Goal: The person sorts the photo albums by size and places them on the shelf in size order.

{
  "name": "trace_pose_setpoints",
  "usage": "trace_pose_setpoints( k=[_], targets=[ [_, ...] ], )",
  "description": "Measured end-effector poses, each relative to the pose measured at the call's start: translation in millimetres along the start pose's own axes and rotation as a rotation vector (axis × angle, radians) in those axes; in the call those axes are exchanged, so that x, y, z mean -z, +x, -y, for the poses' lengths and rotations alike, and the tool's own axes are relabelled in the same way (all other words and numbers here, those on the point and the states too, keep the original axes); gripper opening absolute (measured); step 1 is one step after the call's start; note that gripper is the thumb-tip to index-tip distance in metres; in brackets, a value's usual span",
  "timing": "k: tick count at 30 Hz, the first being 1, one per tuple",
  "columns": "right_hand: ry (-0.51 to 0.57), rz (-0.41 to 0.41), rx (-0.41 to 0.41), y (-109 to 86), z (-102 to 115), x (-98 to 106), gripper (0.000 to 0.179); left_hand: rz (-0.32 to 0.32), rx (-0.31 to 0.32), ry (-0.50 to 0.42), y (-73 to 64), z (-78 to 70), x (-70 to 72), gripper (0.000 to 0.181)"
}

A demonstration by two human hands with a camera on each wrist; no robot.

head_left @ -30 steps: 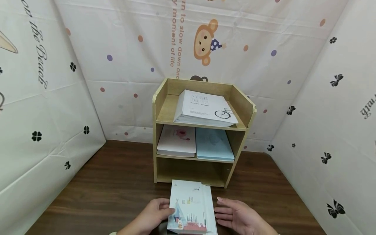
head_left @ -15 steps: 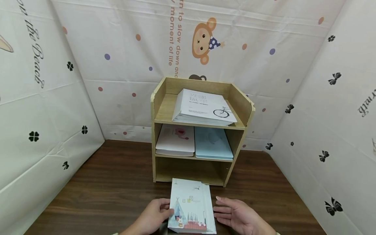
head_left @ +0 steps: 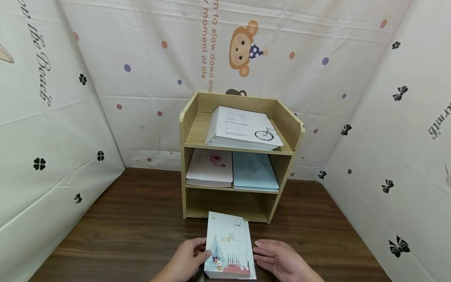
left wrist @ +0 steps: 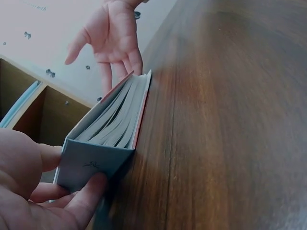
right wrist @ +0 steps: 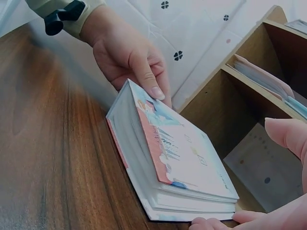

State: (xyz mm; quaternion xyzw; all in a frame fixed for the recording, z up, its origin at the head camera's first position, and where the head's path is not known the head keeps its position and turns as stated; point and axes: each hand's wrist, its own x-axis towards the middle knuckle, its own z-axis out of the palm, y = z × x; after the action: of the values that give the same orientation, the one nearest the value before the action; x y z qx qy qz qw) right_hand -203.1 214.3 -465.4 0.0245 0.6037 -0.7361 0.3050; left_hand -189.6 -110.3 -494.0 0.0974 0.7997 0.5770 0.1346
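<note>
A thick hardcover book [head_left: 229, 244] with a pale illustrated cover lies on the brown table in front of a wooden shelf. My left hand [head_left: 185, 258] grips it by the spine side, its thumb on the book's edge, as the left wrist view shows at the blue-grey spine [left wrist: 93, 160]. On the opposite side my right hand [head_left: 282, 260] has its fingers straight, close against the page edge; the thumb stands free in the right wrist view. The left hand [right wrist: 132, 60] has its thumb over the cover corner there. Some of the fingers under the book are hidden.
The wooden shelf [head_left: 183, 164] has three levels. On top lies a thick white book [head_left: 244, 127] with a bicycle drawing. A pink book [head_left: 210, 168] and a light blue book [head_left: 254, 170] lie side by side on the middle level. Patterned white cloth [head_left: 141, 86] encloses the table.
The book has shifted slightly right and towards the shelf with my left hand on it. My right hand has moved a little to the left, nearer the book. The head view drifts slightly.
</note>
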Motion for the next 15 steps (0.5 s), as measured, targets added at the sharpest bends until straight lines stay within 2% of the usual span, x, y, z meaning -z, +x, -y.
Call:
trace_pose_setpoints(
  k=[3, 5, 11, 15],
  targets=[
    [0.01, 0.004, 0.01, 0.5, -4, 0, 0.051, -0.008, -0.008, 0.005, 0.4, 1.4, -2.0, 0.054],
    [0.01, 0.002, 0.013, 1.1, -6, -1, 0.049, -0.017, -0.015, 0.007, 0.2, 1.8, -3.1, 0.055],
    [-0.073, -0.009, 0.054, 3.9, -10, -6, 0.074, -0.029, -0.037, 0.011, -1.4, 1.2, -3.7, 0.059],
    [-0.144, -0.033, 0.067, 3.9, -10, -10, 0.081, -0.012, -0.03, -0.006, -1.8, 0.4, -4.7, 0.062]
  ],
)
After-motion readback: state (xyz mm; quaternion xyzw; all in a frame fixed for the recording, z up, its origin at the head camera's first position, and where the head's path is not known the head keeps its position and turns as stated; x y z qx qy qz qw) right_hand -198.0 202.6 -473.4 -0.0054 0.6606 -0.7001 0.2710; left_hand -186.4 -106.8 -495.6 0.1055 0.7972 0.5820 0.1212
